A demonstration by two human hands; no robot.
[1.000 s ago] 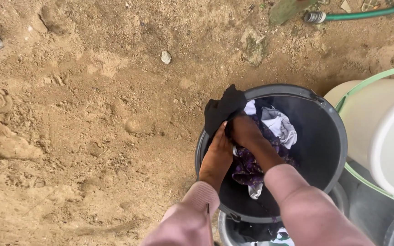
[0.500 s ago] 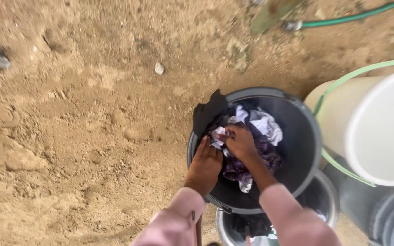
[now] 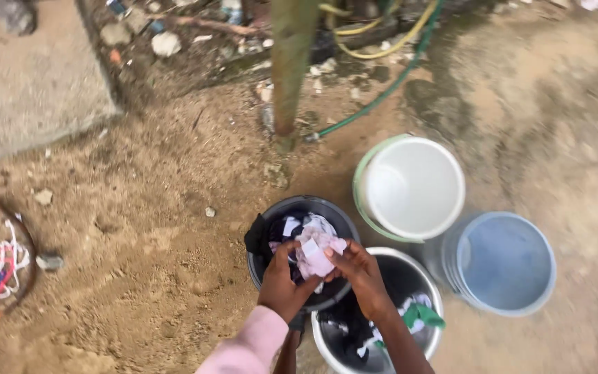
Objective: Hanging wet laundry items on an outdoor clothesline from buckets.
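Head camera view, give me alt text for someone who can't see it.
Two hands, left hand and right hand, hold a pale pink cloth above a dark bucket of clothes on sandy ground. Beside it stand a metal basin holding clothes, a white bucket and a blue bucket.

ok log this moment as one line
left hand + right hand: gripping pale cloth | over: black bucket | nearby: metal basin, white bucket
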